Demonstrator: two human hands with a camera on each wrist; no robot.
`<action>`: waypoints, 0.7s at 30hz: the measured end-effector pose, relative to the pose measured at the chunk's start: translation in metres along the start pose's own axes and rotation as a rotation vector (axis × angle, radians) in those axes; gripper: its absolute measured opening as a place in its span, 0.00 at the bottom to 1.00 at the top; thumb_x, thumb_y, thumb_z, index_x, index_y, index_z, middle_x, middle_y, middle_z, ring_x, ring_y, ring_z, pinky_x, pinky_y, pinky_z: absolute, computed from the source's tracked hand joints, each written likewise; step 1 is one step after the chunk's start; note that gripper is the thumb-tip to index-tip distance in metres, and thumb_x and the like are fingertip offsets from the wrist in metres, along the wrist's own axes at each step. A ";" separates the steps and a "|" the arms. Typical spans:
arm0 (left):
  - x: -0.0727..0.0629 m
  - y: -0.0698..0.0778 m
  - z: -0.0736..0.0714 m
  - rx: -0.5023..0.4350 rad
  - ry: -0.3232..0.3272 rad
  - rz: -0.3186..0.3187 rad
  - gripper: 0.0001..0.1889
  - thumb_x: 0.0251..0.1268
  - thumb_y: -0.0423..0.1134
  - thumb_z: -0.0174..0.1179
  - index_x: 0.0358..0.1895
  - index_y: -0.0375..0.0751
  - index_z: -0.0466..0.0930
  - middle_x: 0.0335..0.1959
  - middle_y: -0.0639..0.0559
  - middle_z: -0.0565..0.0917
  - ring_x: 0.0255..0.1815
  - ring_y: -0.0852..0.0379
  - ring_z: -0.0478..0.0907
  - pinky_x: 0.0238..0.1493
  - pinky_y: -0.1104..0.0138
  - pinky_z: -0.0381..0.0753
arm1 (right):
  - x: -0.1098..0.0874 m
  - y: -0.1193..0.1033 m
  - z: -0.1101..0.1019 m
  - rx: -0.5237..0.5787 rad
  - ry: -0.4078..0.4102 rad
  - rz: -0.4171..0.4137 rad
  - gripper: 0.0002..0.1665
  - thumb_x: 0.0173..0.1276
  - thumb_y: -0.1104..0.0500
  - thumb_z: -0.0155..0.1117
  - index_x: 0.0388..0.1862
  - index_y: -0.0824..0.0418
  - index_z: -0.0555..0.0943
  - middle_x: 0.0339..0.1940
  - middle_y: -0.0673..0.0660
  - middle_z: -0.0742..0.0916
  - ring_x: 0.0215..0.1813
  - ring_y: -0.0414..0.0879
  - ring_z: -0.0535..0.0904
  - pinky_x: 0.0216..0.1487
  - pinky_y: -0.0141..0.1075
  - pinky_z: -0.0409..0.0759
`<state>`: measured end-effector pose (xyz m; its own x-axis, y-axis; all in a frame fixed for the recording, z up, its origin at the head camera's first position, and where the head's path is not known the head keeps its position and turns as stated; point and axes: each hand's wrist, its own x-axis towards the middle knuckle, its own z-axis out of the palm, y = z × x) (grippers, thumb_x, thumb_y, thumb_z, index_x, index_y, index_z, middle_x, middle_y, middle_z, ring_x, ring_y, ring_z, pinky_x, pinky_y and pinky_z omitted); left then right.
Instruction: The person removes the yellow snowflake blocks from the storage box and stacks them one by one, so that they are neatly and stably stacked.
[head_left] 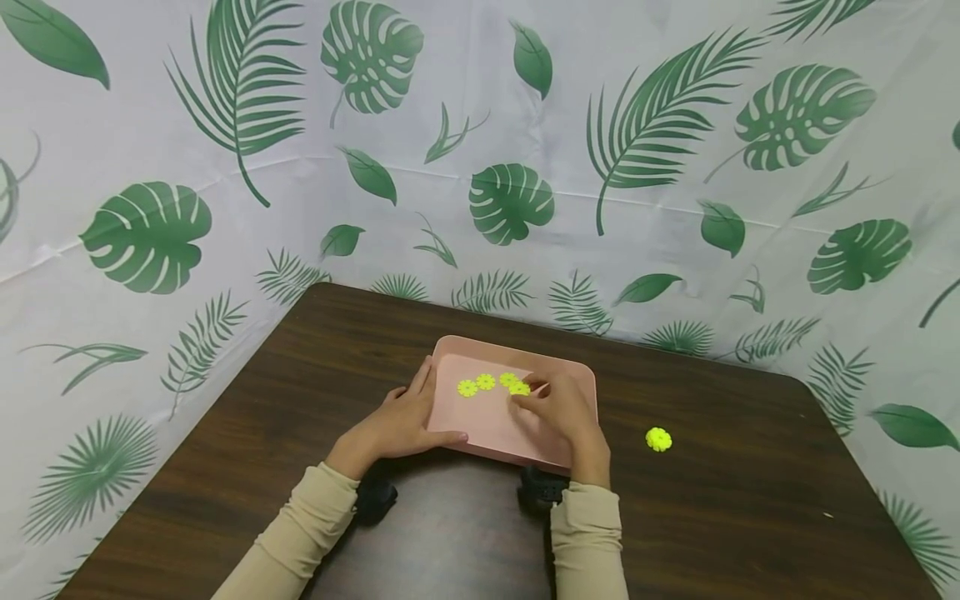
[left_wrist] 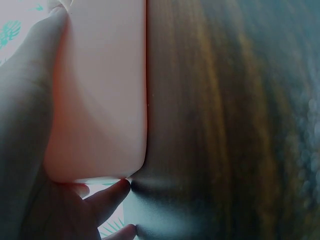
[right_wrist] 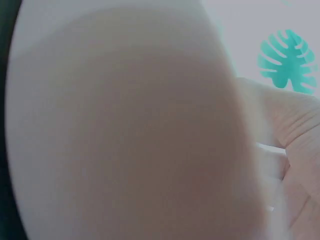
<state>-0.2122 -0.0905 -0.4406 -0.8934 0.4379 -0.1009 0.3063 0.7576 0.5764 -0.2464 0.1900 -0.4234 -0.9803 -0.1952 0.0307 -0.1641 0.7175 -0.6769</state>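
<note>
A shallow pink tray (head_left: 480,425) lies on the table, with several flat yellow flower-shaped pieces in a row inside, toward its far side. My left hand (head_left: 401,422) holds the tray's near left corner, thumb along the near wall and fingers at the left end. The left wrist view shows fingertips (left_wrist: 122,186) against the end of the tray wall. My right hand (head_left: 558,406) reaches over the tray's right part and pinches the rightmost yellow flower piece (head_left: 519,388) between thumb and fingers. A blurred pale surface fills most of the right wrist view and hides the fingertips.
On the dark wooden table (head_left: 720,483), right of the tray, sits a small yellow pile of flower pieces (head_left: 658,439). Black wrist-worn devices (head_left: 538,490) show beneath the wrists. A white leaf-print cloth (head_left: 420,208) hangs behind the table.
</note>
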 end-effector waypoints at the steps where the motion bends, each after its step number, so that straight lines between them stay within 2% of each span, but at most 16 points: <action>1: 0.000 0.000 0.000 0.000 0.000 -0.001 0.65 0.63 0.74 0.59 0.83 0.28 0.36 0.84 0.33 0.34 0.82 0.39 0.54 0.72 0.35 0.56 | 0.000 0.000 -0.002 0.000 0.003 -0.012 0.18 0.63 0.58 0.80 0.48 0.67 0.88 0.41 0.58 0.88 0.41 0.51 0.82 0.44 0.43 0.81; 5: -0.001 0.000 0.000 -0.005 -0.001 -0.003 0.65 0.63 0.73 0.60 0.83 0.29 0.35 0.85 0.33 0.34 0.82 0.39 0.55 0.73 0.35 0.55 | -0.002 0.001 -0.010 0.015 0.037 -0.081 0.16 0.63 0.61 0.79 0.47 0.67 0.88 0.40 0.60 0.88 0.41 0.52 0.82 0.46 0.46 0.83; 8: -0.001 0.000 0.000 -0.011 0.000 -0.003 0.65 0.63 0.73 0.60 0.83 0.28 0.35 0.85 0.33 0.34 0.81 0.39 0.56 0.73 0.35 0.55 | -0.006 0.000 -0.017 0.040 0.059 -0.091 0.17 0.63 0.63 0.79 0.50 0.65 0.88 0.41 0.60 0.87 0.42 0.53 0.81 0.46 0.46 0.82; 14: -0.001 0.000 0.000 -0.022 0.000 0.003 0.65 0.63 0.72 0.61 0.82 0.28 0.33 0.84 0.33 0.33 0.81 0.38 0.56 0.73 0.34 0.54 | -0.017 0.004 -0.031 0.038 0.068 0.038 0.22 0.67 0.57 0.76 0.58 0.63 0.85 0.47 0.60 0.86 0.47 0.55 0.79 0.48 0.45 0.81; 21: -0.002 0.001 -0.001 -0.027 -0.001 0.001 0.67 0.61 0.73 0.61 0.83 0.29 0.34 0.85 0.33 0.33 0.82 0.38 0.54 0.73 0.34 0.53 | -0.025 0.025 -0.048 0.022 0.112 0.095 0.24 0.70 0.52 0.74 0.58 0.67 0.83 0.46 0.63 0.85 0.47 0.56 0.79 0.46 0.44 0.81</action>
<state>-0.2102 -0.0909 -0.4390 -0.8927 0.4392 -0.1008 0.2985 0.7439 0.5979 -0.2309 0.2449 -0.4056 -0.9976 -0.0500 0.0470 -0.0686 0.7139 -0.6969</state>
